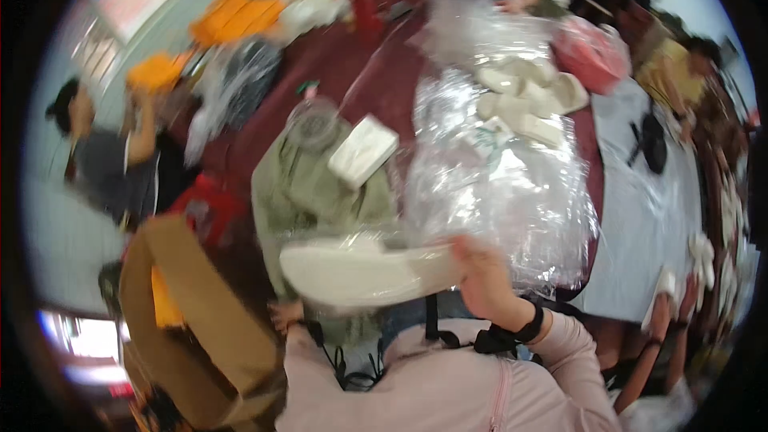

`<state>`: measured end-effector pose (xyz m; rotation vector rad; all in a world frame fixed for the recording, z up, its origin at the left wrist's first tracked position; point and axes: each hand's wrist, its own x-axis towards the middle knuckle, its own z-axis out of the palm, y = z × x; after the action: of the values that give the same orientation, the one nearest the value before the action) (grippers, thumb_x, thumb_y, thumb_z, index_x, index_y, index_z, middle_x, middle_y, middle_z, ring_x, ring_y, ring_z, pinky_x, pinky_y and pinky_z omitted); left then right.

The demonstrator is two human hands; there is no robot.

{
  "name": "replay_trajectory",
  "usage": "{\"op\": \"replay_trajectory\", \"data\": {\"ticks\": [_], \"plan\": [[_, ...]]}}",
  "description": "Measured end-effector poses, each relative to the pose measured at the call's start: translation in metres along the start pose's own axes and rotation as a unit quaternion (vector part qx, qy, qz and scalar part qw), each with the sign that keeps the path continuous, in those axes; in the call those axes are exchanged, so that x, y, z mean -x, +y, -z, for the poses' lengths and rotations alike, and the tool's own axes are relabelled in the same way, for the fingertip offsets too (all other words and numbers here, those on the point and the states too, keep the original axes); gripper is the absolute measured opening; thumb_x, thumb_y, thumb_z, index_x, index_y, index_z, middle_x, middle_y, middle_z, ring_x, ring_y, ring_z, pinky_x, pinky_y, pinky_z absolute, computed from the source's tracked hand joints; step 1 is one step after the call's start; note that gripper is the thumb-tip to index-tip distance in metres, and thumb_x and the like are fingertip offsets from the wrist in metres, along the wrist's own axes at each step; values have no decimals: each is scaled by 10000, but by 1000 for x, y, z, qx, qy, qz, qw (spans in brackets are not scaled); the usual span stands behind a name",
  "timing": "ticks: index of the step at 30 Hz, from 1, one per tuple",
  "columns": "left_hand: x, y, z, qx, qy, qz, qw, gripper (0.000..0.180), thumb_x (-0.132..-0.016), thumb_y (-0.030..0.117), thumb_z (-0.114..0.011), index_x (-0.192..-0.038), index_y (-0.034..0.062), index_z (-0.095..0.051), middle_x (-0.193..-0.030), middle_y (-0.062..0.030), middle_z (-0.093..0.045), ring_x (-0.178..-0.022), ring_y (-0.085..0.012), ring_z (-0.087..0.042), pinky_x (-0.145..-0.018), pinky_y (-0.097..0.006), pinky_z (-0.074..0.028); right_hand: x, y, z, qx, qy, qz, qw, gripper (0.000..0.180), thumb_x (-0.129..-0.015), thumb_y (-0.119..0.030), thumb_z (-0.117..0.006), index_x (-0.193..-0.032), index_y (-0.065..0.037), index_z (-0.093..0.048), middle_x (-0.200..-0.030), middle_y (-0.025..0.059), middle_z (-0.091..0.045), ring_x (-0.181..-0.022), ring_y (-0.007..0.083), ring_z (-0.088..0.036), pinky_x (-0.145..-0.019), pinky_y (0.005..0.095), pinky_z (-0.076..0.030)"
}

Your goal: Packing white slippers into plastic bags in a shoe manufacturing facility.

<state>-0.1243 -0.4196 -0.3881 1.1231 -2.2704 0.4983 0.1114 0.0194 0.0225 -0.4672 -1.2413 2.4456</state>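
My right hand (488,282) is closed on one end of a flat, white slipper-shaped piece (364,274) in clear plastic, held level across my front. It may be a slipper or only a sole; blur hides which. My left hand (286,315) is low at the left, by the edge of a cardboard box (200,288), its blurred fingers apart with nothing seen in them. Beyond the wrapped piece lies a bunched green cloth (300,184), bearing a white box-like pack (364,152) and a clear plastic container (314,122).
On the dark red table (320,64), a large heap of clear plastic bags (496,192) lies right, topped by several cream slippers (532,96). A pink bag (592,54) and orange bundles (236,18) are farther off. Other people work around, at left, far side and right.
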Motion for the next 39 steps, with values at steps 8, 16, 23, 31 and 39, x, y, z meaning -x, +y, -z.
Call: {"op": "replay_trajectory", "data": {"ticks": [8,16,23,31,39], "plan": [[20,173,76,27,-332,-737,589,506,-739,401,-668,-1150,114,-605,-1224,-99,-556,-1138,-294,-496,-938,-451,-379,-74,67,-16,170,18,-111,979,272,-915,-215,-561,-1093,-21,-631,-985,20,-646,-878,97,-548,-817,262,-448],[81,274,185,115,-206,-862,449,477,-761,369,-652,-1161,116,-597,-1229,-109,-548,-1135,-304,-494,-935,-454,-383,-116,140,-11,500,-238,-48,831,721,-757,-328,-689,-1337,-76,-344,-1329,228,-347,-1120,452,-452,-893,509,-401],[136,265,224,182,-166,-900,360,452,-780,341,-638,-1170,117,-590,-1234,-119,-542,-1132,-313,-492,-932,-456,-386,-84,62,44,528,-100,142,831,432,-797,-275,-643,-1160,-67,-535,-1033,155,-587,-1004,336,-554,-834,436,-439],[193,214,287,253,-139,-921,262,426,-802,309,-621,-1181,118,-582,-1240,-129,-534,-1128,-323,-490,-929,-458,-390,72,-71,235,594,412,103,683,360,-787,-267,-647,-1069,-54,-577,-1035,156,-623,-967,330,-589,-826,438,-457],[190,188,416,329,-81,-919,203,401,-824,277,-605,-1191,119,-574,-1246,-140,-527,-1125,-334,-487,-925,-461,-394,221,-73,331,584,646,-158,466,415,-703,-351,-705,-927,-9,-634,-915,167,-622,-859,350,-609,-758,458,-494]]}}
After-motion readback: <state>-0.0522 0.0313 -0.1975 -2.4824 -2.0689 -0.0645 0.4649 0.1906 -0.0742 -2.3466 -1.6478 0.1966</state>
